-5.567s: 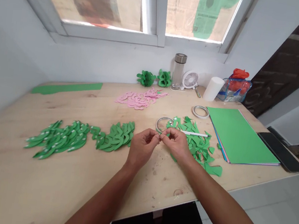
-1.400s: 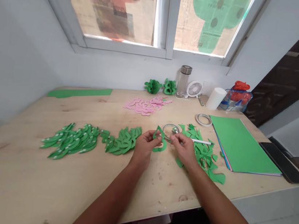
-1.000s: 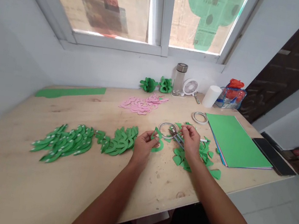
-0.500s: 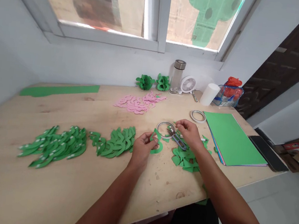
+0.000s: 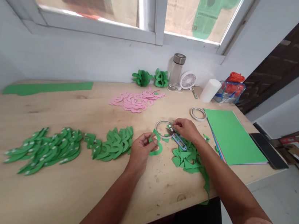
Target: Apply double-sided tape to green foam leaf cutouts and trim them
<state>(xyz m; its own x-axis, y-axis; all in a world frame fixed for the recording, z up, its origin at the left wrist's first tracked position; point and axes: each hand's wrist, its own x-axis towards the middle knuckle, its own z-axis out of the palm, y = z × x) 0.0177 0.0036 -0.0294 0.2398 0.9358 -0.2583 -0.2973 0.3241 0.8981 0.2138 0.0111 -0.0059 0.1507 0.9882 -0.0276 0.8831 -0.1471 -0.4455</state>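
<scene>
My left hand (image 5: pixel 141 147) pinches a green curved paper cut-out (image 5: pixel 158 149) upright over the table. My right hand (image 5: pixel 187 128) is closed at the fingertips behind the thread snips; what it holds, if anything, I cannot make out. The grey-handled thread snips (image 5: pixel 180 141) lie with their tips over a thin roll of tape (image 5: pixel 156 128). Green paper scraps (image 5: pixel 187 157) are heaped under and beside my right wrist. Left of my left hand lie a fanned pile of green cut-outs (image 5: pixel 116 144) and a pile with white tabs (image 5: pixel 50 150).
Pink cut-outs (image 5: pixel 133 101) lie towards the wall, near two green paper ornaments (image 5: pixel 142 78). A glass bottle (image 5: pixel 175 73), a small fan (image 5: pixel 188 80) and a white roll (image 5: pixel 210 90) stand behind. Another tape roll (image 5: pixel 198 114), green sheets (image 5: pixel 234 138) and a phone (image 5: pixel 268 151) lie right.
My right hand had the snips, put them down on the scraps by the tape roll, and moved to just behind them. My left hand keeps the cut-out. Some scraps have slid to the table edge.
</scene>
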